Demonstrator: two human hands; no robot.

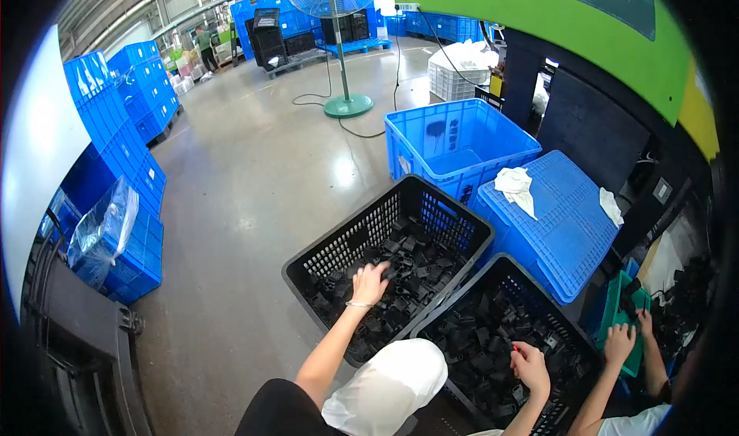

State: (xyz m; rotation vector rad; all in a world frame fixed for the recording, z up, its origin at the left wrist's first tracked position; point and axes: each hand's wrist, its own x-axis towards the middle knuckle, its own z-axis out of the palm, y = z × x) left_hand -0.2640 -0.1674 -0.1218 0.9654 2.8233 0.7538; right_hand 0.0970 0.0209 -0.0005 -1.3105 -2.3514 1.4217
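Observation:
My left hand (369, 283), with a bracelet at the wrist, reaches over the left black crate (308, 267). Its fingers are bent around a dark, blurred piece that looks like one of the small black plastic parts (419, 253) heaped below. Above the right black crate (504, 260), my right hand (530, 368) is closed, and a small red tip shows at its fingers. The rest of that red thing is hidden in the grip. More black plastic parts (481, 344) fill this crate. A rounded white cloth shape (389, 382) stands between my arms and covers the crates' near corners.
At right, another person's hands (618, 345) work over a green tray (616, 301). Beyond the crates stand an open blue bin (469, 155) and a lidded blue bin (558, 220) with white cloths. A floor fan (346, 105) trails its cable. Blue crates (115, 143) line the left.

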